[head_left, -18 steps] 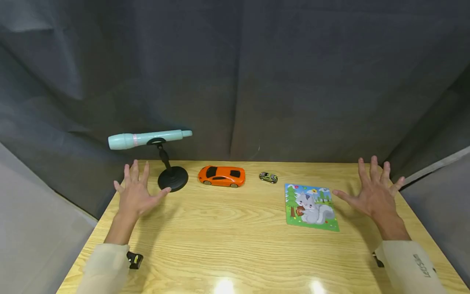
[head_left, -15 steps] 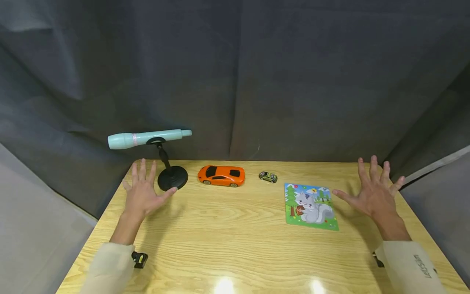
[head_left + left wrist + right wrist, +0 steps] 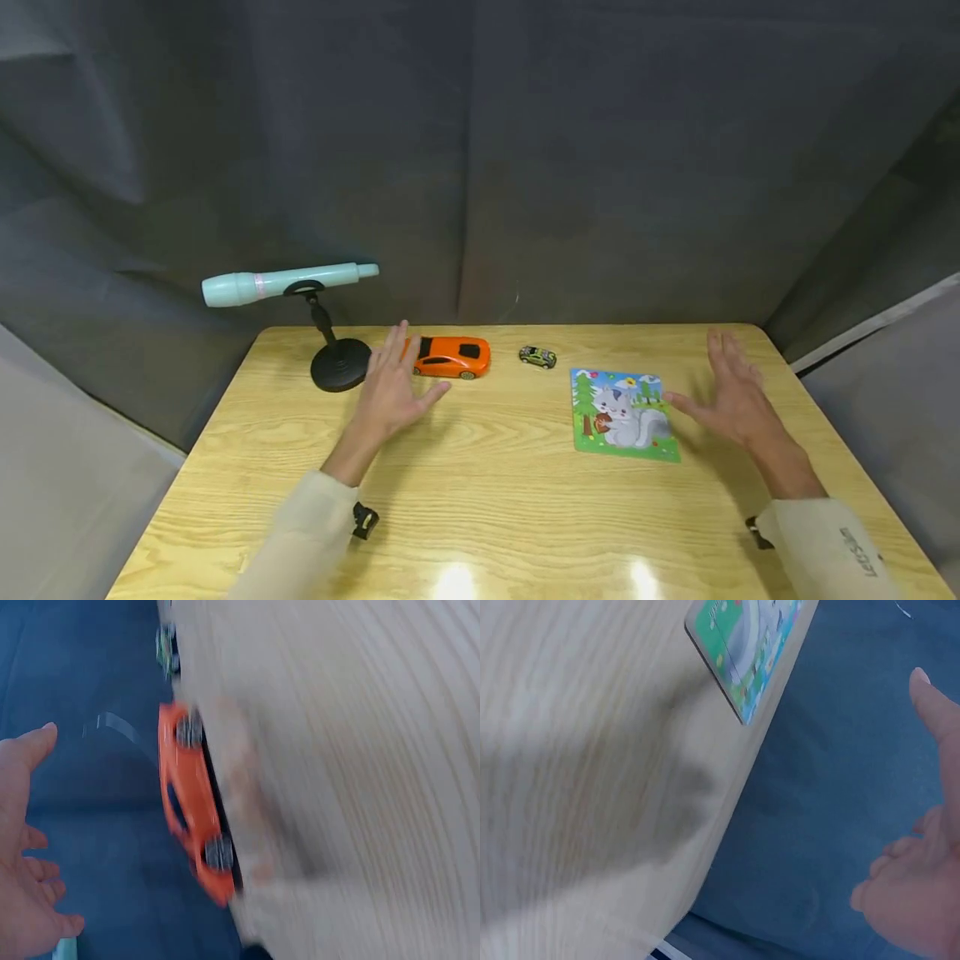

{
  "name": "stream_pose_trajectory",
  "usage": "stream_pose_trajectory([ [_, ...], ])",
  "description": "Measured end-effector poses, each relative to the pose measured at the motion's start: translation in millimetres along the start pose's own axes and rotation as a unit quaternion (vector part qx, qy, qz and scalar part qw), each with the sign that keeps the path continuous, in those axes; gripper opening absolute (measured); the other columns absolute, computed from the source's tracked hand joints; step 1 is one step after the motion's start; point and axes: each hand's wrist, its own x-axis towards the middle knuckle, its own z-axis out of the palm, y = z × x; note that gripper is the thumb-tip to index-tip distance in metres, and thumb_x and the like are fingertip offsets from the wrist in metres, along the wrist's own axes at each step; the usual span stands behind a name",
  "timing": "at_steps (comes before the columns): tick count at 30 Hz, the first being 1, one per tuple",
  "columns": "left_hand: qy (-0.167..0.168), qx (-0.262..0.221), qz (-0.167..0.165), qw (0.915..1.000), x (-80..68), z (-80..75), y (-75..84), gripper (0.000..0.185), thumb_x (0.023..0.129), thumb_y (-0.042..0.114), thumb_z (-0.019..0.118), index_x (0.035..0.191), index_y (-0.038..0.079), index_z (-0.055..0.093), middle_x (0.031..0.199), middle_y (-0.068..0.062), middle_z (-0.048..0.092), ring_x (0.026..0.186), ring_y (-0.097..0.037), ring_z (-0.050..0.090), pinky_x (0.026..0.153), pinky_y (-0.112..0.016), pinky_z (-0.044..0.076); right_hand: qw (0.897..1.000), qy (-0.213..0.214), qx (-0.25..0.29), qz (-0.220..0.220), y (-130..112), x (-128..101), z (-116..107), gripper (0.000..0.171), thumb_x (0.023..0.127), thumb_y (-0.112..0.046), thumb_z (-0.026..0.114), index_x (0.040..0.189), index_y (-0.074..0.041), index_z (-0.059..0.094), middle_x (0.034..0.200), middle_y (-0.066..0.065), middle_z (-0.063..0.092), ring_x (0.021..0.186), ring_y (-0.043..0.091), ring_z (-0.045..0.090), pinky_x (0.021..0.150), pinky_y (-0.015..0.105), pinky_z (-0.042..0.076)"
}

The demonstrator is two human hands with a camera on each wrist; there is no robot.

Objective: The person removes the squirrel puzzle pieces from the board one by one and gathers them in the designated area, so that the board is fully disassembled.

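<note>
The left hand (image 3: 392, 390) hovers with straight, slightly spread fingers just beside the orange plastic toy car (image 3: 451, 357), holding nothing. The right hand (image 3: 731, 403), fingers straight and empty, hangs just right of the flat squirrel picture puzzle (image 3: 621, 414), well right of the car on the light wooden table (image 3: 487, 492).

Two toy cars: orange car (image 3: 451, 357), small green car (image 3: 537, 357). One puzzle (image 3: 622, 414). One microphone (image 3: 288, 282) on stand.
</note>
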Motion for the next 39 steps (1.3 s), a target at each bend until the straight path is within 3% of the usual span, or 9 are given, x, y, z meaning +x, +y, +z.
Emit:
stream_pose_trajectory([
  [4, -0.026, -0.012, 0.035, 0.9990, 13.3, 18.3, 32.3, 0.093, 0.085, 0.061, 0.057, 0.151, 0.006, 0.022, 0.161, -0.011, 0.010, 0.148, -0.028, 0.014, 0.116, -0.055, 0.019, 0.999, -0.036, 0.027, -0.009, -3.7, -3.9, 6.1, 0.109, 0.086, -0.049, 0.064, 0.151, -0.006, -0.011, 0.158, 0.018, -0.014, 0.145, 0.042, -0.007, 0.109, 0.069, 0.004],
  [8, -0.067, -0.018, 0.056, 0.9960, 24.5, 32.8, 60.1, 0.094, 0.086, 0.060, 0.056, 0.152, 0.006, 0.016, 0.161, -0.007, 0.008, 0.149, -0.024, 0.012, 0.116, -0.055, 0.019, 0.997, -0.070, 0.019, 0.003, -5.3, -6.6, 11.5, 0.108, 0.086, -0.054, 0.061, 0.151, -0.002, -0.008, 0.158, 0.023, -0.008, 0.144, 0.046, 0.001, 0.110, 0.066, 0.011],
  [16, -0.109, -0.033, 0.083, 0.9900, 36.3, 65.0, 97.4, 0.090, 0.090, 0.059, 0.050, 0.152, 0.005, 0.013, 0.161, -0.006, 0.007, 0.149, -0.021, 0.009, 0.117, -0.052, 0.019, 0.992, -0.124, 0.008, 0.019, -7.5, -10.7, 21.8, 0.108, 0.086, -0.056, 0.060, 0.149, 0.006, -0.001, 0.155, 0.031, 0.002, 0.140, 0.052, 0.011, 0.109, 0.066, 0.016],
  [21, -0.144, -0.031, 0.091, 0.9849, 33.7, 86.4, 119.8, 0.084, 0.092, 0.056, 0.049, 0.152, 0.007, 0.016, 0.161, -0.007, 0.011, 0.149, -0.022, 0.012, 0.117, -0.051, 0.020, 0.989, -0.144, -0.012, -0.001, -9.1, -12.1, 29.9, 0.103, 0.087, -0.049, 0.062, 0.146, 0.014, 0.007, 0.152, 0.036, 0.009, 0.139, 0.053, 0.014, 0.109, 0.064, 0.017],
  [26, -0.171, 0.013, 0.119, 0.9780, 25.6, 104.2, 136.9, 0.075, 0.094, 0.054, 0.044, 0.152, 0.011, 0.022, 0.160, -0.005, 0.016, 0.148, -0.020, 0.015, 0.116, -0.051, 0.022, 0.986, -0.162, -0.021, -0.010, -13.3, -13.8, 37.8, 0.096, 0.087, -0.046, 0.064, 0.144, 0.016, 0.017, 0.149, 0.038, 0.017, 0.137, 0.053, 0.018, 0.108, 0.064, 0.019],
  [31, -0.203, 0.034, 0.168, 0.9641, 19.3, 110.2, 153.7, 0.067, 0.097, 0.051, 0.040, 0.151, 0.015, 0.025, 0.160, -0.001, 0.019, 0.147, -0.016, 0.018, 0.116, -0.051, 0.023, 0.983, -0.183, -0.026, 0.005, -15.2, -17.2, 44.5, 0.092, 0.086, -0.044, 0.065, 0.142, 0.016, 0.023, 0.150, 0.037, 0.018, 0.137, 0.052, 0.019, 0.109, 0.063, 0.021],
  [35, -0.239, 0.036, 0.173, 0.9549, 15.1, 110.5, 162.0, 0.062, 0.098, 0.050, 0.038, 0.150, 0.018, 0.028, 0.159, 0.003, 0.021, 0.147, -0.014, 0.019, 0.116, -0.049, 0.022, 0.981, -0.193, -0.035, 0.001, -17.1, -19.2, 48.3, 0.088, 0.086, -0.041, 0.065, 0.141, 0.016, 0.027, 0.148, 0.038, 0.021, 0.135, 0.054, 0.022, 0.107, 0.063, 0.025],
  [39, -0.253, 0.044, 0.176, 0.9502, 12.2, 109.5, 164.4, 0.059, 0.098, 0.050, 0.038, 0.148, 0.020, 0.033, 0.158, 0.004, 0.022, 0.146, -0.014, 0.021, 0.116, -0.049, 0.024, 0.977, -0.210, -0.038, 0.014, -20.1, -20.4, 49.5, 0.084, 0.088, -0.040, 0.064, 0.141, 0.014, 0.030, 0.147, 0.038, 0.022, 0.134, 0.054, 0.023, 0.106, 0.064, 0.025],
])
